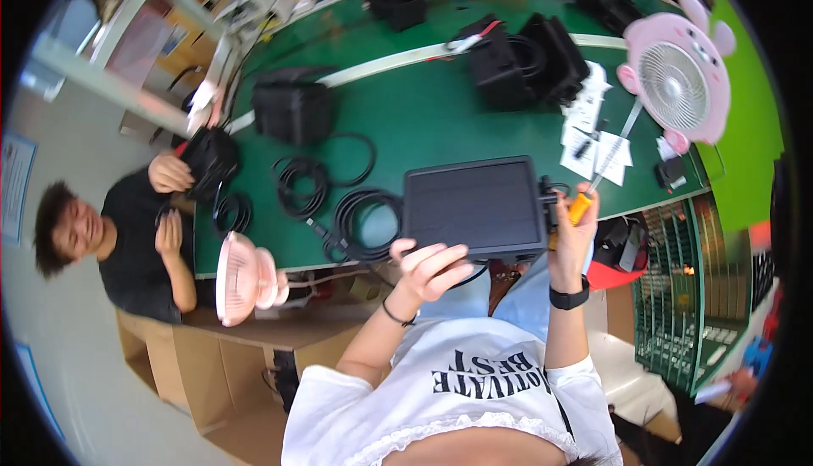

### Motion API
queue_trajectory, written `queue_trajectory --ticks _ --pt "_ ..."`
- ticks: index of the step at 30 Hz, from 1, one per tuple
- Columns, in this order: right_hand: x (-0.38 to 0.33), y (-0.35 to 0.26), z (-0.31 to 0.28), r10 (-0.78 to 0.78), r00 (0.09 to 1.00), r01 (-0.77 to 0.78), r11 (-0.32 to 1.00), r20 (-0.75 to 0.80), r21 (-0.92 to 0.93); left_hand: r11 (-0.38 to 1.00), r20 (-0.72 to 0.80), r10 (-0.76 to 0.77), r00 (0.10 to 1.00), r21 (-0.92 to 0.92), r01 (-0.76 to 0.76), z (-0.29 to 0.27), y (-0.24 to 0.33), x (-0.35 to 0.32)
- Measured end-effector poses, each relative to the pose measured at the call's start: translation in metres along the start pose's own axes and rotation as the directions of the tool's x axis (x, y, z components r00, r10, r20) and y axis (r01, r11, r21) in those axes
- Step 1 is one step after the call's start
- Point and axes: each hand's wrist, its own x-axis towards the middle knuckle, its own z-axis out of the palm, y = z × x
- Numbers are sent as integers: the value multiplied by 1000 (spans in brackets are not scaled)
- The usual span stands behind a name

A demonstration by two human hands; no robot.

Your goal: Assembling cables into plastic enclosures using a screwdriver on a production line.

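Observation:
A black flat rectangular panel with a raised frame (474, 205) lies tilted at the table's near edge, before my body. My left hand (432, 271) grips its near left corner, with the fingers spread over the edge. In my right hand (577, 242) is a screwdriver (581, 207) with an orange handle and a long metal shaft, pointing away to the upper right. That hand is close against the panel's right side, by a small black bracket (550, 195). Coiled black cable (366, 219) rests left of the panel.
Black bags (292, 109) and an opened black case (529, 64) stand farther back on the green table (406, 115). Paper sheets (584, 119) and a pink fan (673, 77) are at right. A smaller pink fan (241, 280) and a seated co-worker (140, 237) are at left.

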Motion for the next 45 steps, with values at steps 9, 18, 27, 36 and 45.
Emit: queue_trajectory --ticks 9,18,27,36,45 --pt "-11 3 2 -32 999 32 999 -5 41 853 88 -519 850 -23 522 -31 -25 -23" --pt "-16 5 7 -35 994 38 999 -100 33 773 275 -634 723 266 576 -86 -23 -29" --pt "-14 15 7 -68 993 72 997 -94 38 925 -304 -351 886 -262 276 -99 -18 38" --pt "-4 19 7 -51 994 55 997 -95 50 995 393 -53 918 -55 81 -49 -16 59" --pt "26 19 45 -64 998 65 997 26 -47 984 145 29 989 169 -54 -36 -33 64"
